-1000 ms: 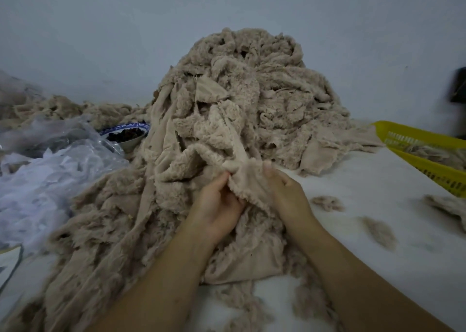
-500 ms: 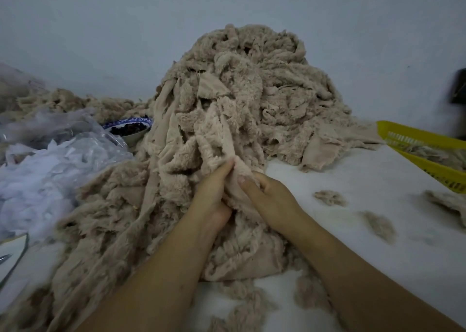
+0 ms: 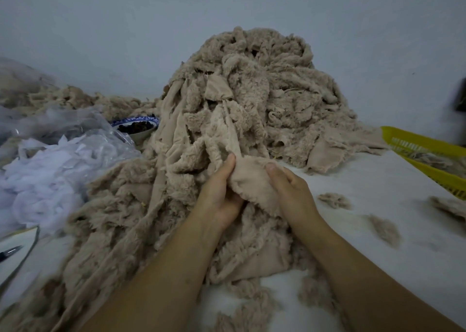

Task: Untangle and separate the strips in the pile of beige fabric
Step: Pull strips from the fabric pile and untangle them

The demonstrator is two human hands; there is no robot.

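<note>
On the white table point(image 3: 378, 205), both hands' fingers point(image 3: 273, 168) pinch one strip point(image 3: 252, 180) of the beige pile point(image 3: 264, 92).

White table point(image 3: 378, 185) carried beige fabric pile point(image 3: 252, 92) at 12, yellow basket point(image 3: 443, 180) at 3, plastic bag point(image 3: 50, 175) at 9, bowl point(image 3: 137, 131) at 10.

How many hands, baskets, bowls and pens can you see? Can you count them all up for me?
Bare hands: 2, the left hand and the right hand, both holding a beige fleecy fabric strip
Yellow plastic basket: 1
Blue-and-white patterned bowl: 1
Dark pen: 1
Total: 5
</note>
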